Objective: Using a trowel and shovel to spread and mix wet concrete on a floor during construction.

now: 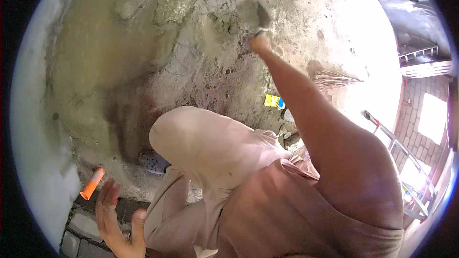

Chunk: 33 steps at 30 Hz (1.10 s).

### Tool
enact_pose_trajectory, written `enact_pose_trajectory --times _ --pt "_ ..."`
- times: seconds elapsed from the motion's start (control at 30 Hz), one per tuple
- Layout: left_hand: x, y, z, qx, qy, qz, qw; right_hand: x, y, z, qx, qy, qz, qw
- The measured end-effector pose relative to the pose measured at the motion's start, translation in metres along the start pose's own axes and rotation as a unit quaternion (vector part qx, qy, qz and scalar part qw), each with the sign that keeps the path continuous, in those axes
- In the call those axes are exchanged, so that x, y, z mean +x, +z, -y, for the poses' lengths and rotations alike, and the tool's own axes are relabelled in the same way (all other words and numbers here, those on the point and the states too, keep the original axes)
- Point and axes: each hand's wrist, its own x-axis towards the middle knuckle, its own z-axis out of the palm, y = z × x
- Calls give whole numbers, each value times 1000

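**While reaching so far, called for a light touch**

Held a trowel (260,16) at the far centre, over rough, patchy ground (215,57), with the right hand (259,43) wrapped round the handle. Could not tell blade contact from a hover, for the blur. Held the left hand (117,229) spread and empty at near left, near an orange tube (93,183).

Probably called for smooth, shallow strokes, a slightly tilted blade and firm footing at such reach. Risked gouging the surface by digging in an edge; did better, by judgement, to ease off over bumps and steer clear of the bundle of dry stalks (334,79) at right.

Found one likely label: on a yellow-and-blue packet (274,101) right of centre, nearer than the trowel. Looked printed, but too small to read. Saw no legible lettering on trowel or tube.
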Motion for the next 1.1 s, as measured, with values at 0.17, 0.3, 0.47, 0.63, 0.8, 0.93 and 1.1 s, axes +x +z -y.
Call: enact_pose_trajectory --times 0.17,0.3,0.47,0.63,0.8,0.93,1.1 --pt "-18 -14 -13 54 -61 5 997 -190 -16 92 261 -131 118 949" --pt "-23 -16 -13 33 -72 -28 996 -207 -54 51 507 126 268 809" --pt "-38 -6 -4 -45 -58 -57 996 -209 -23 105 579 292 282 707" --pt "-45 -11 2 4 -96 -21 995 -218 -48 187 674 226 330 621" --pt "-55 -17 -4 23 -67 -32 997 -254 -117 219 672 157 343 637" --pt "-50 -17 -2 8 -57 -47 997 -256 -104 234 472 -81 227 848" --pt "-54 -20 0 52 -41 -51 997 -240 -84 176 500 -30 94 860"
